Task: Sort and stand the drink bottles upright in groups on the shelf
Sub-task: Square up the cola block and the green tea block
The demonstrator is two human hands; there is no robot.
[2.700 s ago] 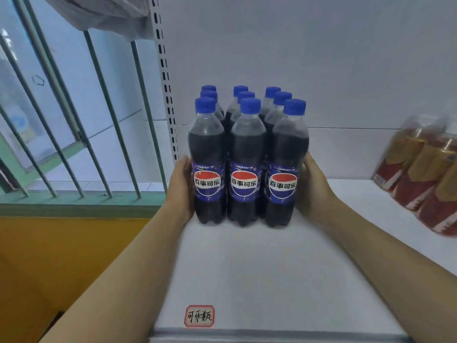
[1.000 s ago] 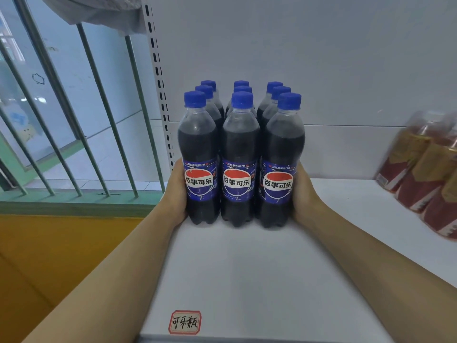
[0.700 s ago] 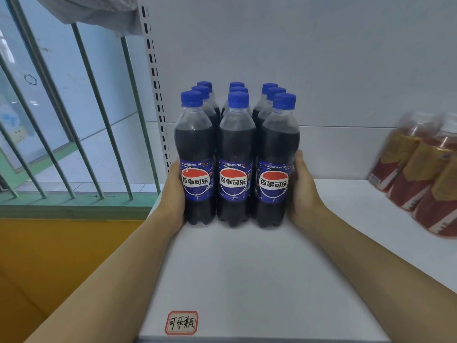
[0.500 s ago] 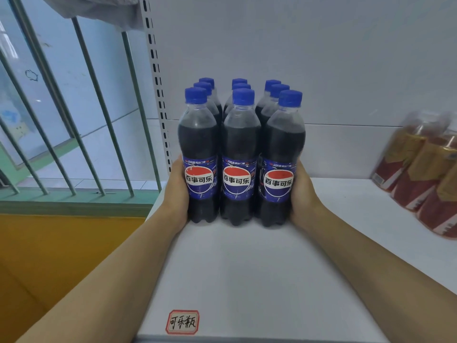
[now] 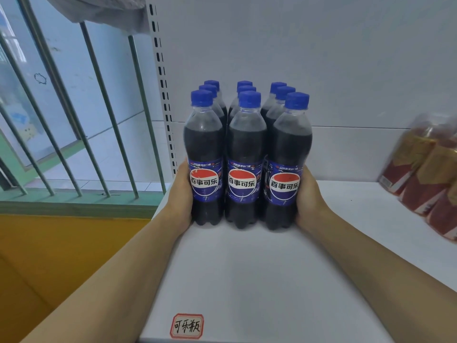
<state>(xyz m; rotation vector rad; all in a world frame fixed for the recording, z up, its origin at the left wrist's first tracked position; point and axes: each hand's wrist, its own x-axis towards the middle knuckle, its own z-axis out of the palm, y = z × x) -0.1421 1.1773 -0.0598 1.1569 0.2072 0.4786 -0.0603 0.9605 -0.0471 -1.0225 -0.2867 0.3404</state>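
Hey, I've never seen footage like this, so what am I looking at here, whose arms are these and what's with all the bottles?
There is no machine: a person wears a camera on the head, looking forward and down, so the arms are their own. On a white shelf stand nine cola bottles with blue caps, upright, in three rows of three. The left hand and the right hand press against the block's two sides; nothing is lifted. At the right edge are amber drink bottles with red labels, blurred and leaning. A small handwritten label sits on the shelf's front edge. Left of the shelf are green window bars.
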